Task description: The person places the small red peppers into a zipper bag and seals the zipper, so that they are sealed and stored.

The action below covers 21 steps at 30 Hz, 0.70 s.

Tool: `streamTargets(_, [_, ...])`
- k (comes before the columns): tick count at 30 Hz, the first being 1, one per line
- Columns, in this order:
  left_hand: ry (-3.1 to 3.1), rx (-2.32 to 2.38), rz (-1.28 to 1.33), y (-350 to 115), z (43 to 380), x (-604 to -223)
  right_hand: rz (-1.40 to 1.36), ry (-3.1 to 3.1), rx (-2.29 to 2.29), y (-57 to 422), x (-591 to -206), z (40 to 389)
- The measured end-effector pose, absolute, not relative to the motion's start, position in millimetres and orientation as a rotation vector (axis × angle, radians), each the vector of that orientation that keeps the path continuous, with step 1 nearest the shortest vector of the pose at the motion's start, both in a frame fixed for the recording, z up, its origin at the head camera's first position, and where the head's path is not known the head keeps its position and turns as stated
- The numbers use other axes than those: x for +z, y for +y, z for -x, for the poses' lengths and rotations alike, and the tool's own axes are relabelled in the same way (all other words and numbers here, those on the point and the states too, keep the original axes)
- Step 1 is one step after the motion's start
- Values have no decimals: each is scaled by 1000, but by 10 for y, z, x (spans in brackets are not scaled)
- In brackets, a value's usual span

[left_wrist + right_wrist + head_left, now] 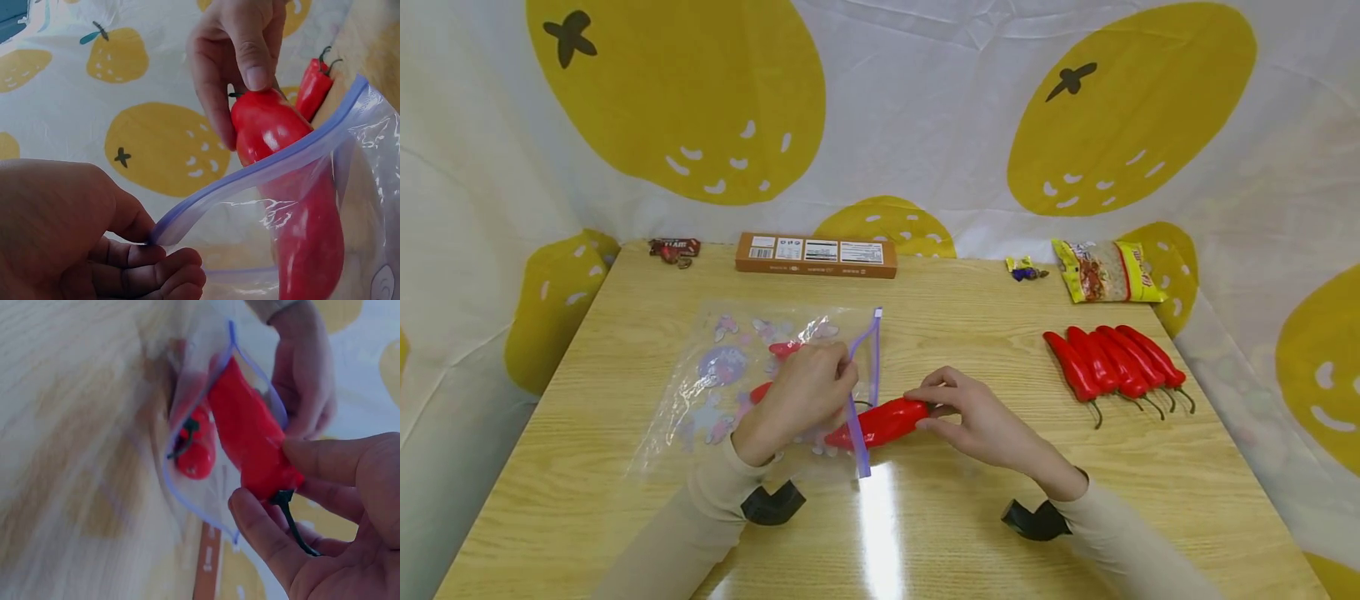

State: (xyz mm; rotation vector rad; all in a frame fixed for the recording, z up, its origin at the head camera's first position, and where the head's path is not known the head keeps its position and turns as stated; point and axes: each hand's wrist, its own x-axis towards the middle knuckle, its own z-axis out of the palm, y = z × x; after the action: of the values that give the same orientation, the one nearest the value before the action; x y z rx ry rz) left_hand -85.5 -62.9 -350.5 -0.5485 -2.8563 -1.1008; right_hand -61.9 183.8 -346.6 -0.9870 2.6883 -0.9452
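Note:
A clear zip bag [722, 417] with a purple zip edge and pastel prints lies on the table, its mouth facing right. My left hand [805, 396] pinches the upper zip edge [250, 172] and holds the mouth apart. Between thumb and fingers, my right hand [977, 421] grips a red chili pepper [891, 422] by its stem end. Its pointed end reaches through the mouth into the bag. Inside the bag lie other red peppers [197, 459], partly hidden by the left hand in the head view; a green stem shows in the right wrist view.
Several red peppers [1120, 362] lie in a row at the right. Along the back of the table are a brown box [816, 256], a yellow snack bag [1107, 272], small wrapped candies [1025, 268] and a dark red packet [674, 248]. Behind hangs a fruit-printed cloth [917, 125].

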Motion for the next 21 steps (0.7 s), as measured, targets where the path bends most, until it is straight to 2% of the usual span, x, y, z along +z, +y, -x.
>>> streamTargets(11, [-2865,-1060,536,-616,871,-3512,1105,2696,-994,1465,-3727,641])
streamTargets(21, [-2843,-992,533,-623,879,-3517,1113,2911,-653,1198,-3858,760])
